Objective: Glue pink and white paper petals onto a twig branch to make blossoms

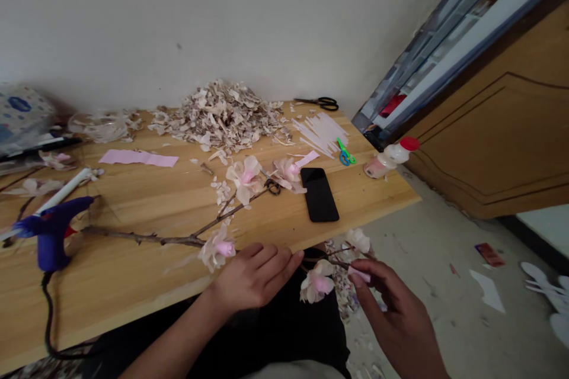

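Left fingers (272, 260) grip the branch (171, 240); right fingers (377, 269) pinch pink paper (360, 274), a pale flower (318, 283) just to their left.

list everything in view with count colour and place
Branch: 1, brown, lower centre
Flowers: 5+, cream and pink, along branch
Pink piece: 1, pink, lower right
Other flowers: 2+, cream, far left
Glue gun: 1, blue, left
Petal pile: 1, beige, rear centre
Paper strips: 2, pink, left and centre
Pale strips: many, whitish, right rear
Scissors: 3, dark and green-blue, centre to right
Phone: 1, black, right of centre
Bottle: 1, red cap, right
Bowl: 1, clear, left rear
Packet: 1, white, far left
Table: 1, light wood, centre
Wall: 1, grey, behind
Door: 1, brown, right
Floor scraps: several, white and red, lower right
Left hand: 1, bare, over branch
Right hand: 1, bare, holding pink piece
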The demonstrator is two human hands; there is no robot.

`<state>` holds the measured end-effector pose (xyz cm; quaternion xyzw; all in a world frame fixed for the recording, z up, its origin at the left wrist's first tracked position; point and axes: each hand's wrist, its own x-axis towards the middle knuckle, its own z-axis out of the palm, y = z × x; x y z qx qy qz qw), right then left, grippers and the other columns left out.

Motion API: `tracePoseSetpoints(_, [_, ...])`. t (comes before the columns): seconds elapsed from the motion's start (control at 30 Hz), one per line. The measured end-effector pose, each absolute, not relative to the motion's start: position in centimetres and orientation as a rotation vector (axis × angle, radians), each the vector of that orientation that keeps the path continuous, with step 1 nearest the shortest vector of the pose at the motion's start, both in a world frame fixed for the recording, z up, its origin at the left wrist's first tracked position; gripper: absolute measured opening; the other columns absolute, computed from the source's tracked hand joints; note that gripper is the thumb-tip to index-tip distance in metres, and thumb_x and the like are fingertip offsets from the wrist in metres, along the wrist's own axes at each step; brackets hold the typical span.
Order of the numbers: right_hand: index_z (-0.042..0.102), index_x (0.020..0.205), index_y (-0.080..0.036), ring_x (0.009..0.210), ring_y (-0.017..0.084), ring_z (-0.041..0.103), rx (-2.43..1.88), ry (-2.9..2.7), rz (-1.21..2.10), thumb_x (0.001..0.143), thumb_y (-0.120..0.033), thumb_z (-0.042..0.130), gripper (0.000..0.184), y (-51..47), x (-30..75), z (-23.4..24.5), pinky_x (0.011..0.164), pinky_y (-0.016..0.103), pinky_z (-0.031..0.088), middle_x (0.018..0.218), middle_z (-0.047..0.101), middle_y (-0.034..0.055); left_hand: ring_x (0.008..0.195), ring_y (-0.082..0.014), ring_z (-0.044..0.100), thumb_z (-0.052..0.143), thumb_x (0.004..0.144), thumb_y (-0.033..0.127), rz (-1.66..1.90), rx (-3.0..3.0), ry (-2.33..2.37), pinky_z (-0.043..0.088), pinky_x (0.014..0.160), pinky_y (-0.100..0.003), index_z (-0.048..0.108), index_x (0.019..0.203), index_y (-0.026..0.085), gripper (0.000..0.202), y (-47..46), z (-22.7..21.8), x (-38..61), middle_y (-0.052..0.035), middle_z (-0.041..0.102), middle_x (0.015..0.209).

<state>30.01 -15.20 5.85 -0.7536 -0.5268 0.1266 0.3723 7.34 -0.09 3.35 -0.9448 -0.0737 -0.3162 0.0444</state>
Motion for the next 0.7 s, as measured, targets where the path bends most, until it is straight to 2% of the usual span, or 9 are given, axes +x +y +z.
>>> tracePoseSetpoints(0.1, [0.060,0.118,-0.024,0.085,0.017,0.068,-1.890,-1.541,0.058,0.093,-0.032,0.063,0.027,-15.6,31.1,6.0,0.078,0.029,0.058,0.108,0.068,0.0069,0.080,-0.0164,0.066,0.053,0.095,0.009,-0.968,-2.885,-0.233,0.049,0.060,-0.031,0.061,0.126,0.005,0.032,-0.1,3.4,7.4,-0.0058,0.075,0.100])
tracePoseSetpoints(0.2, [0.063,0.119,-0.024,0.097,0.020,0.067,-1.653,-1.895,-0.234,0.089,-0.015,0.067,0.032,-15.6,32.7,5.9,0.085,0.033,0.057,0.110,0.066,0.0088,0.079,-0.0159,0.066,0.051,0.096,0.009,-0.971,-2.873,-0.229,0.049,0.060,-0.030,0.061,0.125,0.005,0.031,-0.1,3.5,7.4,-0.0060,0.075,0.100])
tracePoseSetpoints(0.27, [0.065,0.120,-0.024,0.103,0.022,0.066,-1.538,-2.072,-0.308,0.088,-0.009,0.066,0.036,-15.4,33.4,5.9,0.087,0.036,0.057,0.112,0.067,0.0096,0.079,-0.0157,0.065,0.050,0.097,0.009,-0.973,-2.868,-0.228,0.049,0.060,-0.030,0.061,0.124,0.006,0.030,-0.1,3.6,7.4,-0.0060,0.075,0.100])
tracePoseSetpoints(0.5, [0.064,0.122,-0.029,0.100,0.023,0.070,-1.596,-1.936,-0.130,0.090,-0.011,0.064,0.036,-14.9,32.5,5.8,0.083,0.038,0.061,0.109,0.072,0.0070,0.081,-0.0152,0.066,0.051,0.096,0.009,-0.967,-2.868,-0.234,0.049,0.063,-0.029,0.060,0.125,0.006,0.031,-0.1,3.5,7.4,-0.0065,0.074,0.100])
tracePoseSetpoints(0.63, [0.063,0.120,-0.027,0.097,0.021,0.071,-1.603,-1.859,-0.141,0.087,-0.009,0.068,0.038,-14.9,31.9,5.8,0.083,0.035,0.061,0.105,0.072,0.0060,0.079,-0.0153,0.066,0.052,0.095,0.008,-0.975,-2.860,-0.235,0.049,0.062,-0.029,0.061,0.125,0.005,0.031,-0.1,3.7,7.4,-0.0069,0.074,0.099])
tracePoseSetpoints(0.7, [0.064,0.116,-0.026,0.095,0.021,0.071,-1.596,-1.845,-0.149,0.086,-0.011,0.070,0.034,-14.8,31.7,6.0,0.084,0.034,0.060,0.104,0.072,0.0060,0.079,-0.0152,0.066,0.053,0.095,0.009,-0.964,-2.864,-0.234,0.049,0.063,-0.029,0.060,0.125,0.005,0.032,-0.1,3.7,7.4,-0.0073,0.074,0.098])
